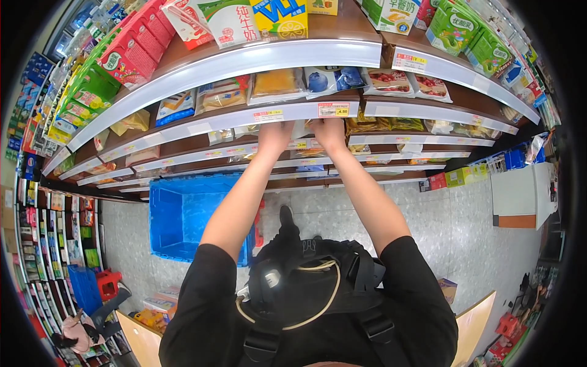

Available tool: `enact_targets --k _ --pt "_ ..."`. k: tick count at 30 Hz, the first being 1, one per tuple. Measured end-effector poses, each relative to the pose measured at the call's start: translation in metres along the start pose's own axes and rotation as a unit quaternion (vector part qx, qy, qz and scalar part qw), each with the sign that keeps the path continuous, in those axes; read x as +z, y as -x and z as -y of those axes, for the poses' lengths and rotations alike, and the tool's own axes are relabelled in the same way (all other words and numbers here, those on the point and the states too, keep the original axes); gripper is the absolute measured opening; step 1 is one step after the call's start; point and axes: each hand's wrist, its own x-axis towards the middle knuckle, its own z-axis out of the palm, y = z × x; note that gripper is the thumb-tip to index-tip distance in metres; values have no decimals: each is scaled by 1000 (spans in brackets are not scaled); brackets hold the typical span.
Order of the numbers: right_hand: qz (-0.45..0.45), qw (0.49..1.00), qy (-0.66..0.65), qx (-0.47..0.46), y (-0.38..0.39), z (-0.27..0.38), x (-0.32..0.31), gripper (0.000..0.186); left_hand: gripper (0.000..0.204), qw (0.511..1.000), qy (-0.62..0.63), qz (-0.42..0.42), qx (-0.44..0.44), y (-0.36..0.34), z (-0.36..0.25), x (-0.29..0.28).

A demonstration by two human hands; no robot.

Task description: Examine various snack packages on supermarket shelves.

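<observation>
Both my arms stretch forward into a store shelf. My left hand (275,136) and my right hand (330,132) reach side by side in under a shelf's white front edge (244,116). Their fingers are hidden behind that edge, so whether they grip anything does not show. Between the hands a pale package (299,129) is partly visible. Just right of my right hand lie yellow-brown packets (373,124). On the tier above sit bagged breads, among them a yellow-topped one (275,82) and a blue-and-white pack (335,80).
A blue plastic crate (160,214) stands on the floor to my left, against the shelf's base. Drink cartons (229,24) line the top tier. A white cabinet-like box (516,192) is at the right. Another person (82,333) is low at the far left, near a red stool (109,284).
</observation>
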Motion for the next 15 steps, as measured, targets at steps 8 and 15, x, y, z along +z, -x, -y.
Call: enact_targets --k 8,15 --pt "53 988 142 20 -8 32 10 22 43 977 -195 -80 30 -15 23 3" --pt "94 984 147 19 -4 33 7 26 42 972 -215 -98 -4 -10 22 -10"
